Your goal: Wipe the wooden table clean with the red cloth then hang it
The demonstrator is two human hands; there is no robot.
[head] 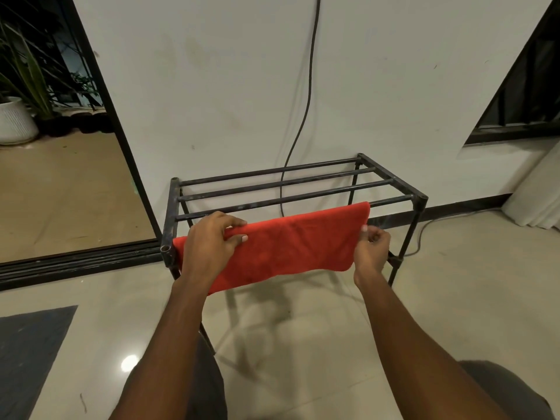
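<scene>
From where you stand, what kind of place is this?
Probably a room in a home, beside a patio door: a tiled floor, a black metal rack bearing the red cloth, and potted plants outside the sliding door.

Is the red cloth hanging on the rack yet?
Yes: the red cloth drapes over the black rack's front bar, both hands gripping its ends.

Both hands, left hand [212, 237] and right hand [371, 247], pinch the red cloth [291, 244] draped over the rack [419, 201].
</scene>
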